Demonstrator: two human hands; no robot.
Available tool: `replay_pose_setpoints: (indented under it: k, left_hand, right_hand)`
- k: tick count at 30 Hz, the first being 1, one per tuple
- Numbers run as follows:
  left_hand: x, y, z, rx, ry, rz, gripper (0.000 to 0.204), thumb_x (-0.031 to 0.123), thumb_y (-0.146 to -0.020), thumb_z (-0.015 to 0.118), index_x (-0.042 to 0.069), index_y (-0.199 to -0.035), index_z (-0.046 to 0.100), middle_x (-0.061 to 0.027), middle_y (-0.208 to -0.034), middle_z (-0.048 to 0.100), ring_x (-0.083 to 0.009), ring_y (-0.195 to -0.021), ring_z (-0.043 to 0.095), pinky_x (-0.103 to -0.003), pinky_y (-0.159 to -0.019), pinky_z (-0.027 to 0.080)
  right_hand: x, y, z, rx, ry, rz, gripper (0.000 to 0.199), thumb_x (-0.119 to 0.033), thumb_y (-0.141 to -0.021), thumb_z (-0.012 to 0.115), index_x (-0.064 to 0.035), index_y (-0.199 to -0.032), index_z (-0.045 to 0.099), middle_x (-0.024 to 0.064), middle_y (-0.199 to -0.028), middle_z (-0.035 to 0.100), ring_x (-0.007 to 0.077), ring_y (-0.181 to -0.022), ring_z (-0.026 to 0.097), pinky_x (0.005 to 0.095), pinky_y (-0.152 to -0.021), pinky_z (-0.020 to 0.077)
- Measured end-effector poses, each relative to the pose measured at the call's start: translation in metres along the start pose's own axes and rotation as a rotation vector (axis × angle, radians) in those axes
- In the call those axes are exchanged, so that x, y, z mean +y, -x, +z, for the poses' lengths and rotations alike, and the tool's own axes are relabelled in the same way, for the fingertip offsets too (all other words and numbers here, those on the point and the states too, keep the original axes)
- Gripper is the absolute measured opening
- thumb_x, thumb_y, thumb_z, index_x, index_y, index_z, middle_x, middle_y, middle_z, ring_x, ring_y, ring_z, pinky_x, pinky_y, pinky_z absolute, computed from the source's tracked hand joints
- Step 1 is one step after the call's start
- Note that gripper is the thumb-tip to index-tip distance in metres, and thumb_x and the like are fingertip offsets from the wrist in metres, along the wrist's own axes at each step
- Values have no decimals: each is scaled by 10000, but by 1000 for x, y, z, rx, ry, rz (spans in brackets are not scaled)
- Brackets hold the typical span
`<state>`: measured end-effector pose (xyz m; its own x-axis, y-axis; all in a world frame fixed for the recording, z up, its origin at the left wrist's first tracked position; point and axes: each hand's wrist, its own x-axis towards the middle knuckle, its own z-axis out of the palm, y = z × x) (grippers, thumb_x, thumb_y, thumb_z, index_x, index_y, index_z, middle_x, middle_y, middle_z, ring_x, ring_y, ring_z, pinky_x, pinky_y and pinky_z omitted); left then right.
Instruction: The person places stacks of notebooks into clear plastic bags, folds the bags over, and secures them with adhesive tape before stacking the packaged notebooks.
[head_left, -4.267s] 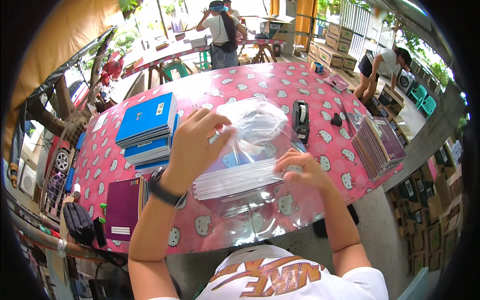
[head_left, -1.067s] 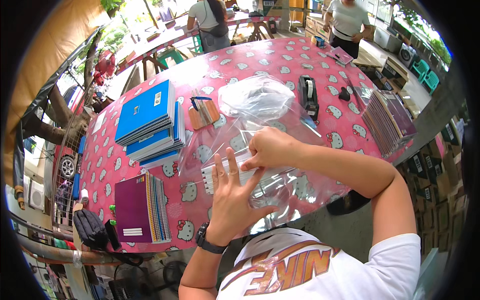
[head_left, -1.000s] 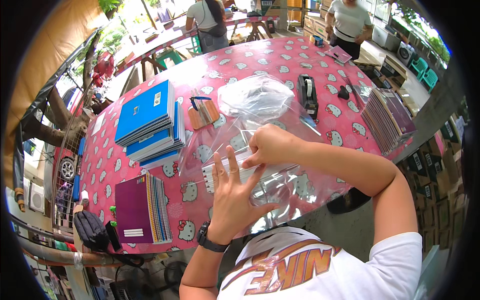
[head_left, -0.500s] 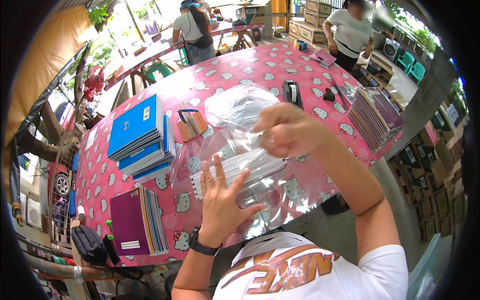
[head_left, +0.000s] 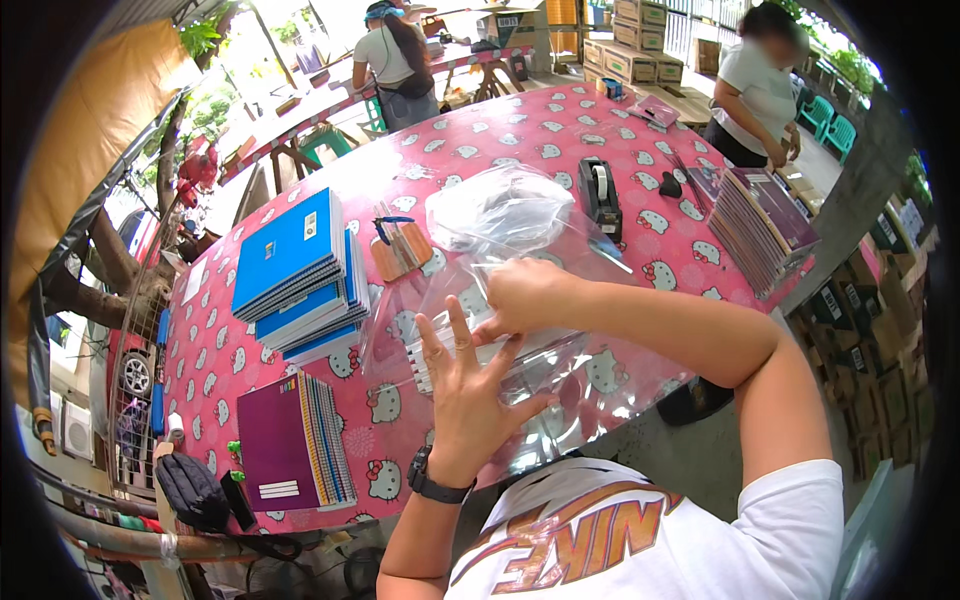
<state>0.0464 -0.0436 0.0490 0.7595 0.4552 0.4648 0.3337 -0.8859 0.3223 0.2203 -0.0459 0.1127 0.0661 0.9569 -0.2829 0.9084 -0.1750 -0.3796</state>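
Head view: left hand is flat, fingers splayed, palm pressing down on the clear plastic bag that holds a white spiral-bound stack of notebooks; nothing gripped, just holding it down. Right hand is curled closed on the bag's upper film, pinching it against the stack at the near edge of the table. Versus 4.3 s ago: then the left hand was up over the stack, reaching into the bag mouth, right hand low at the side; now the stack sits inside and both hands work the film from on top. Over the last second the right hand moved slightly up and left across the film, left palm stayed planted. Reads as the bagging step near its end, film being smoothed or folded shut, though the fold line itself is hidden under the hands. Crumpled spare bags sit just behind, black tape dispenser beside them, blue notebook stack to the left, purple notebook pile nearer the left corner.
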Motion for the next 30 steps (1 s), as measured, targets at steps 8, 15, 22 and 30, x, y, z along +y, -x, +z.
replay_pose_setpoints:
  k: [8, 15, 22, 30]
  left_hand:
    - [-4, -1, 0, 23, -46, -3, 739, 488, -543, 817, 242, -1207, 607, -220, -1515, 66, -543, -1341, -12, -636, -1034, 190]
    - [-8, -2, -4, -26, 12, 38, 801, 519, -509, 818, 253, -1228, 587, -227, -1509, 97, -542, -1342, 16, -630, -1028, 216]
    - [-15, -6, -17, -72, 34, 102, 820, 578, -496, 801, 235, -1212, 595, -231, -1498, 153, -534, -1340, 92, -622, -1032, 218]
    - [-76, -2, -47, 209, 624, -272, 693, 320, -707, 786, -21, -1245, 512, -217, -1326, 467, -290, -1224, 466, -361, -993, 388]
  right_hand:
    - [20, 3, -13, 7, -257, -112, 494, -492, -727, 724, -14, -664, 616, 94, -583, 564, 181, -565, 537, 352, -532, 429]
    - [28, 14, 9, 120, -205, -84, 432, -423, -739, 734, -5, -699, 634, 112, -604, 595, 185, -581, 573, 346, -549, 445]
    - [30, 17, 0, 154, 184, 43, 449, -474, -674, 753, -35, -738, 680, 139, -700, 647, 292, -714, 645, 382, -644, 500]
    - [108, 42, 0, 488, -30, 7, 475, -436, -638, 796, -33, -855, 670, 95, -769, 666, 255, -773, 640, 337, -729, 492]
